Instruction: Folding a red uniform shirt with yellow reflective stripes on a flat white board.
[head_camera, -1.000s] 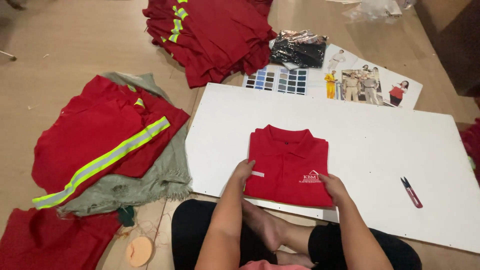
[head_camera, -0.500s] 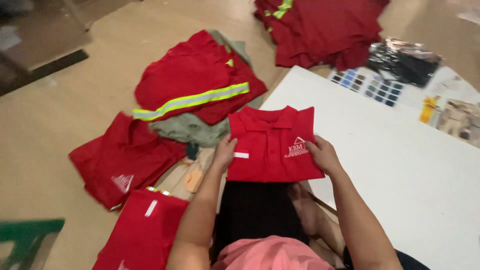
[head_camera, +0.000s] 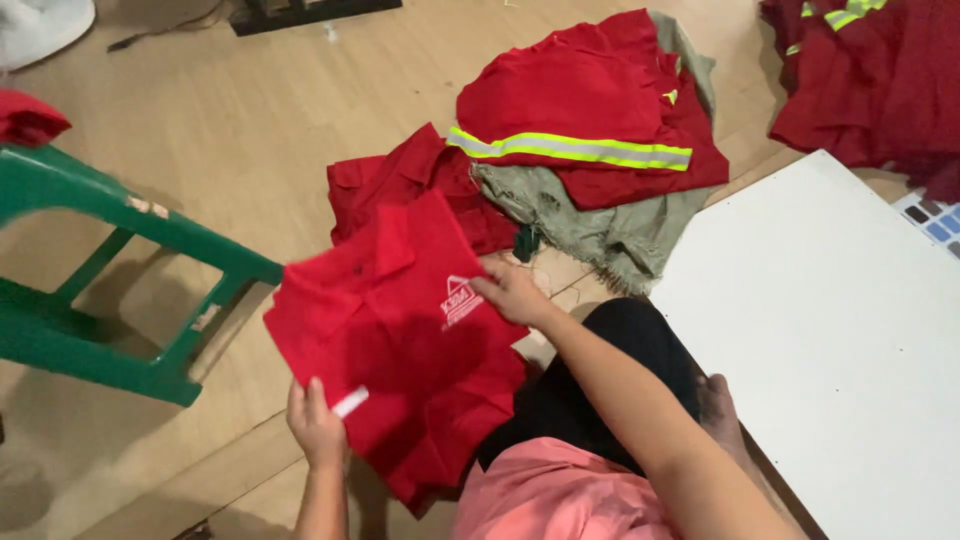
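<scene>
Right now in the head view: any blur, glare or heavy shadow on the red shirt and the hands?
Head view: mild motion softness on the folded red shirt and both hands; left hand and right hand edges smeared. Even indoor light, no glare. Soft shadow under the green chair; white board bright but not blown out.
</scene>
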